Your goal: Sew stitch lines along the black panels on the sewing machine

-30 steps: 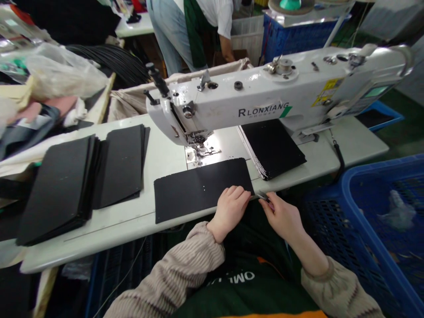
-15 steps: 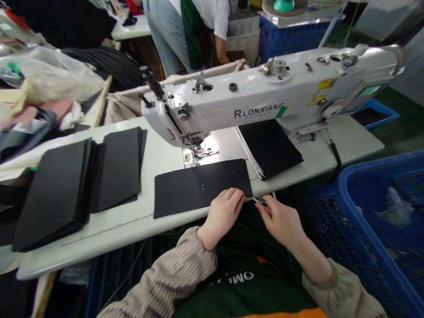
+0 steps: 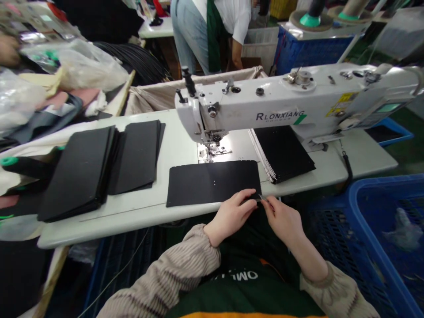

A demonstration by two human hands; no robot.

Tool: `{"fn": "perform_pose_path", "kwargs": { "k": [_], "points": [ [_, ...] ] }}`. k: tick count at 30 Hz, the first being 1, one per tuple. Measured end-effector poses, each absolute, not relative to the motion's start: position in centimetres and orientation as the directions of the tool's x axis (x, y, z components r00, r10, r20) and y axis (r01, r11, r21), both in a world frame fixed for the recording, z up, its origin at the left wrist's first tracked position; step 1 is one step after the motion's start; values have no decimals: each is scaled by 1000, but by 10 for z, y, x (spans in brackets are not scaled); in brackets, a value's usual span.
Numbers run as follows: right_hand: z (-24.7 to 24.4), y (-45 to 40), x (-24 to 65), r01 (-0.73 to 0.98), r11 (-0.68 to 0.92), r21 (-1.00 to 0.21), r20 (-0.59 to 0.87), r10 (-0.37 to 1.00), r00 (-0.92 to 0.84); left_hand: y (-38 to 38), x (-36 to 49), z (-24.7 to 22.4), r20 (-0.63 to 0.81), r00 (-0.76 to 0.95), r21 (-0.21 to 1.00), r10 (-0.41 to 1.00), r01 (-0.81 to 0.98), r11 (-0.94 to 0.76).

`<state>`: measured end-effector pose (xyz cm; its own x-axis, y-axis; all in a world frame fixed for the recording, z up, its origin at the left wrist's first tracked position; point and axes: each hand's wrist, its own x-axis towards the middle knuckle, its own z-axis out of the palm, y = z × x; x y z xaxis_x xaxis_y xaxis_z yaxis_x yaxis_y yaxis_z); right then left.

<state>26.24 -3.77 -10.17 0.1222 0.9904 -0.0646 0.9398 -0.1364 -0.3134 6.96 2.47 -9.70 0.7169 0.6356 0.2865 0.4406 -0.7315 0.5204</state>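
Note:
A flat black panel [image 3: 195, 183] lies along the front edge of the sewing table, with small pale dots near its middle. My left hand [image 3: 233, 215] pinches the panel's near right corner between thumb and fingers. Right beside that corner, my right hand [image 3: 284, 221] is closed around a small pointed metal tool [image 3: 261, 197]; most of it is hidden by my fingers, so its exact kind is unclear. The tool's tip meets the corner near my left fingertips. Behind the panel stands the white sewing machine [image 3: 241, 110], its needle area lit.
Two stacks of black panels, a larger one [image 3: 79, 168] and a smaller one [image 3: 139, 152], rest on the left. Another black stack [image 3: 285, 152] with pale edges sits under the machine arm. A blue basket [image 3: 361, 221] stands at right. Beyond the machine, a person [image 3: 195, 35] bends over.
The head view has turned, so the table and machine appear farther right. The tool's tip has come in from just right of the panel to its corner, and my hands are closer together.

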Motion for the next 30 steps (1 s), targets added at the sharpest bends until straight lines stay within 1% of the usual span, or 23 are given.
{"fn": "perform_pose_path", "kwargs": {
  "k": [2,3,5,7,9,10,11,13,14,16,18,19,21,23,26,30],
  "points": [
    [-104,-38,264,929,-114,-351,21,991,130,29,50,-91,315,770,507,554,357,-785],
    [-105,-37,265,928,-96,-361,70,989,130,32,36,-89,320,767,492,557,368,-789],
    [-108,-33,263,937,-58,-345,138,984,112,39,1,-89,290,690,444,663,517,-732],
    [-109,-27,261,943,2,-331,153,987,51,42,-40,-92,220,578,373,786,694,-616],
    [-108,-19,260,917,100,-387,152,987,-43,40,-82,-95,153,527,335,836,768,-545],
    [-106,-14,259,883,154,-444,156,983,-93,36,-101,-95,125,525,355,842,768,-532],
    [-103,-10,259,836,196,-512,164,978,-129,31,-118,-94,109,528,406,842,750,-522],
    [-93,0,258,730,218,-648,174,975,-136,19,-145,-85,97,478,571,873,692,-442],
    [-86,5,257,683,202,-702,173,979,-111,13,-155,-78,97,405,660,909,657,-363],
    [-71,14,251,622,156,-767,162,986,-48,3,-167,-61,82,173,808,981,565,-167],
    [-56,22,242,604,125,-787,146,989,-14,-2,-174,-43,15,-51,907,999,422,8],
    [-50,26,237,605,113,-788,137,991,-8,-2,-176,-35,-38,-118,940,992,334,76],
    [-42,32,226,606,89,-791,108,994,-4,1,-180,-23,-170,-157,968,973,158,195],
    [-38,36,215,600,71,-797,87,996,-3,6,-186,-16,-257,-144,963,956,41,265],
    [-36,40,201,592,74,-802,82,997,-13,15,-194,-14,-252,-151,968,956,-15,252],
    [-35,43,185,595,87,-799,80,996,-39,25,-204,-16,-223,-191,975,956,-19,223]
  ]
}}
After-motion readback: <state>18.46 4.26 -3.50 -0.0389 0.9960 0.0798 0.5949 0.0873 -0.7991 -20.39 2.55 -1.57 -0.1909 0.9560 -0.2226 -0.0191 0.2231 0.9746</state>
